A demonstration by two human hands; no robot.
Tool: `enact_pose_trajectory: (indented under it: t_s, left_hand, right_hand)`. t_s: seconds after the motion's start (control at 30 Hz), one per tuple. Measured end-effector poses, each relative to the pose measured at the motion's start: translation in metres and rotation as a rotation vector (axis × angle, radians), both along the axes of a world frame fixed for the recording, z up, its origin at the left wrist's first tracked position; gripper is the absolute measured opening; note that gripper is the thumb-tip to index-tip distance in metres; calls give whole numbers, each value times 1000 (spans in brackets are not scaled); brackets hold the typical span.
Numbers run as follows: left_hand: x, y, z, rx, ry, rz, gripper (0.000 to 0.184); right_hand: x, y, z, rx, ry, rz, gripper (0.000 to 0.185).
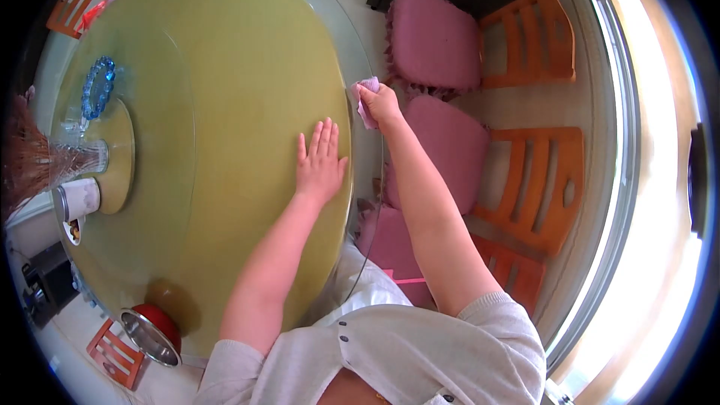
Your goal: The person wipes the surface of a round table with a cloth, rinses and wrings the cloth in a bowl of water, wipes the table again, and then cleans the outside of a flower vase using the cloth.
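My left hand lies flat on the yellow-green top of the round table, close to its right edge, fingers spread. A crumpled light purple cloth is gripped in my right hand, just beyond that edge, over the clear outer rim. Whether the cloth touches the rim cannot be made out.
Orange wooden chairs with pink cushions line the right side. On the table's left stand a vase of dried stalks, a blue beaded ring and a white canister. A red-and-steel bowl sits near the lower edge.
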State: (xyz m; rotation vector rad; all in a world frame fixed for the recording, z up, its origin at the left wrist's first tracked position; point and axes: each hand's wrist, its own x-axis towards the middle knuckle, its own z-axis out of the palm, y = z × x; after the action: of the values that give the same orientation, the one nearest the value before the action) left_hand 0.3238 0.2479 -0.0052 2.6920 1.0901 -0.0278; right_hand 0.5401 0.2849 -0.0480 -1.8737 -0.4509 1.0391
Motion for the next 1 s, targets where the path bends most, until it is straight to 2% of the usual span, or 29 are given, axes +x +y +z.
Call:
enact_pose_trajectory:
  t_s: [0.17,0.23,0.3,0.33,0.37,0.43,0.5,0.6,0.7,0.77,0.87,0.93,1.0]
  left_hand:
    - [5,2,-2,-7,34,15,74]
    - [3,2,-2,-20,50,12,74]
    - [5,5,0,-25,60,11,74]
    - [6,5,2,-56,57,11,74]
    - [6,4,4,-87,55,11,74]
    - [5,5,2,-86,53,14,74]
    - [4,5,2,-77,47,22,74]
    - [2,1,2,-53,26,18,74]
    - [3,5,1,-79,5,25,73]
    - [1,5,-5,-95,-51,37,74]
    - [1,6,-1,-103,-35,30,74]
    - [1,7,-1,-86,-29,32,74]
    - [2,7,-1,-70,-22,38,74]
  right_hand:
    - [19,53,23,-56,-55,73,40]
    - [26,74,15,-79,-63,91,42]
    - [28,93,19,-56,-287,122,47]
    - [28,100,26,-160,-510,189,50]
    - [23,102,32,-160,-508,194,50]
    - [12,104,38,-210,-764,185,50]
    - [1,94,45,-251,-748,254,49]
    - [-17,57,44,-55,-931,327,55]
    - [-35,7,40,39,-1099,351,61]
    - [-46,-25,36,22,-1211,476,62]
    - [-55,-46,39,5,-1172,479,66]
    - [-52,-31,42,12,-1180,477,67]
    - [-39,8,43,-74,-1045,438,67]
